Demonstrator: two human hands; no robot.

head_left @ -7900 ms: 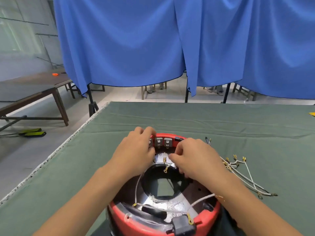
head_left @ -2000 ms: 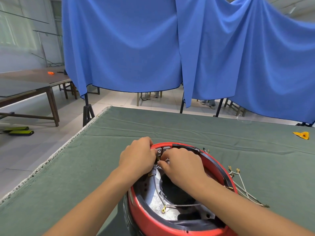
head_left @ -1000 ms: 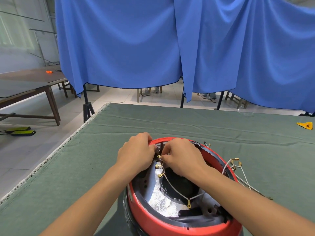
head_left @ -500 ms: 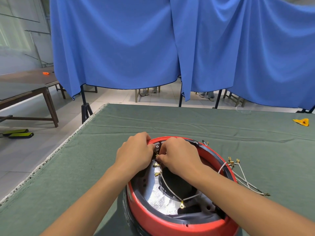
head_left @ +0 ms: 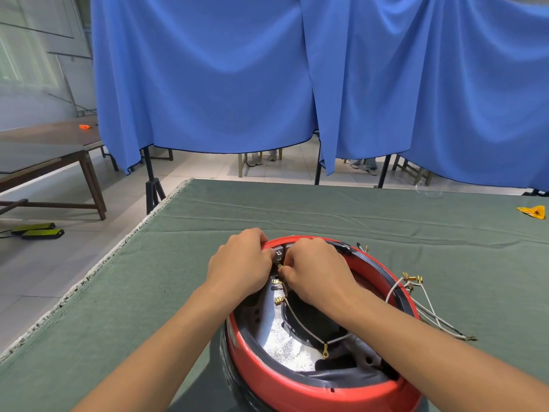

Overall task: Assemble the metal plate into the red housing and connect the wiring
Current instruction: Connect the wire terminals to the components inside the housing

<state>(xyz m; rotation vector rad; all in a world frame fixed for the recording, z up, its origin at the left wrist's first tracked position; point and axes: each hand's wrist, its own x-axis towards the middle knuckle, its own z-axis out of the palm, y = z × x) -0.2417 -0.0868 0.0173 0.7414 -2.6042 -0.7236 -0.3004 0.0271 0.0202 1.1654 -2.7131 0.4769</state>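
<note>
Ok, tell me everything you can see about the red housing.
The red housing is a round, glossy, plastic-looking shell with a black inner rim, sitting on the green cloth. A shiny metal plate lies inside. The left hand grips its far rim; the right hand pinches a wire there.

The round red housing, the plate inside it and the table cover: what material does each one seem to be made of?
Round red housing: probably moulded plastic, smooth with a soft sheen.
Silver plate inside it: metal by its look, bright with a speckled glare.
Green table cover: woven cloth, matt, with creases and a frayed pale edge.
</note>
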